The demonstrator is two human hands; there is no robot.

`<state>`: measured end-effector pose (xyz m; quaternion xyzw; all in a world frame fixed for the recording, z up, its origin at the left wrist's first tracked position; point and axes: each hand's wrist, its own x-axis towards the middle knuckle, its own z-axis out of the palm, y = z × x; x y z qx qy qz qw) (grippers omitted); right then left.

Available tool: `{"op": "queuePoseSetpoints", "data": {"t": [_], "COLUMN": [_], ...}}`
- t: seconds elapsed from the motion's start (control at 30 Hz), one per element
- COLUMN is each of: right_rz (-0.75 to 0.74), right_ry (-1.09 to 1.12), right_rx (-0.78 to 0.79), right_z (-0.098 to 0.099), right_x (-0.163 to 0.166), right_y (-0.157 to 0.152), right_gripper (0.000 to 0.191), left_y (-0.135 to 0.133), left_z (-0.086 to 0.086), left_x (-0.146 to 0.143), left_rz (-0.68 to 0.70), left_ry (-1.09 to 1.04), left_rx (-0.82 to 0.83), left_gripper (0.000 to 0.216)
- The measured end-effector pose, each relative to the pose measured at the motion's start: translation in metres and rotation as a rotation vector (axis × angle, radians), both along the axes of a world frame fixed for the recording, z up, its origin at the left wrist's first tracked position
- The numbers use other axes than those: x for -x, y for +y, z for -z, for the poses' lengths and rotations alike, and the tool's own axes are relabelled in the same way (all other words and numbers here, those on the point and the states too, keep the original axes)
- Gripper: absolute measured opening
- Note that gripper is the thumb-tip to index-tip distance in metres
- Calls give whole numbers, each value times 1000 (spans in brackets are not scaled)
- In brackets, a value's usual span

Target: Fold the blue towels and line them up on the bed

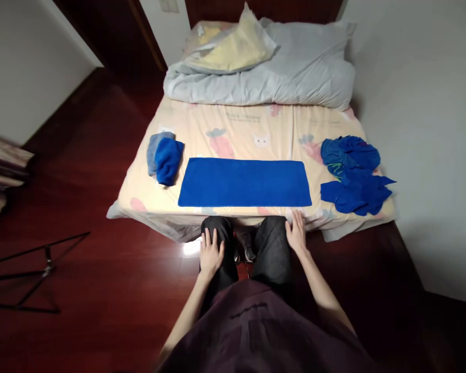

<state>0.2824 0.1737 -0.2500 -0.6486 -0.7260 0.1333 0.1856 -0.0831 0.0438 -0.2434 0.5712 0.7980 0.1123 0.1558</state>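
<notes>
A blue towel (pixel 244 182) lies flat and smooth along the near side of the bed, its long side level with the bed's front edge. My left hand (pixel 210 252) rests on my left thigh, fingers spread, holding nothing. Beside my right knee is my right hand (pixel 296 232), its fingers stretched out towards the bed edge just below the towel's right corner; it holds nothing. To the left of the towel sit a folded blue cloth (pixel 169 159) and a grey-blue cloth (pixel 153 147) partly under it. Crumpled blue cloths (pixel 355 173) are heaped on the right.
The bed (pixel 274 124) has a cream sheet with carrot and cat prints. Across its far end lie a rolled grey quilt (pixel 256 89) and a pale yellow pillow (pixel 236 49). Black tripod legs (pixel 46 270) stand on the floor at left. A wall (pixel 423 129) flanks the bed's right side.
</notes>
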Motion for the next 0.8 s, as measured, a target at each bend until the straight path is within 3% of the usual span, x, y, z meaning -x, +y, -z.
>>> {"op": "queuePoseSetpoints", "data": {"t": [0.13,0.23,0.57,0.8], "right_rz": [26,85,52,14], "right_ry": [105,36,-386,-471], "right_rx": [96,135,288,282], "right_z": [20,20,-26,-32], "right_x": [28,35,79,104], "right_y": [-87,-109,-97,-78], "right_gripper": [71,72,84,89], "left_y": [-38,-36,-23,-10], "left_z": [-8,-14,-18,-20], "left_x": [-34,-35,-50,-57], "left_rz": [86,116,196,202], "left_ry": [117,137,128,-131], "left_rx": [5,17,6,-96], "left_gripper": [65,65,64,54]}}
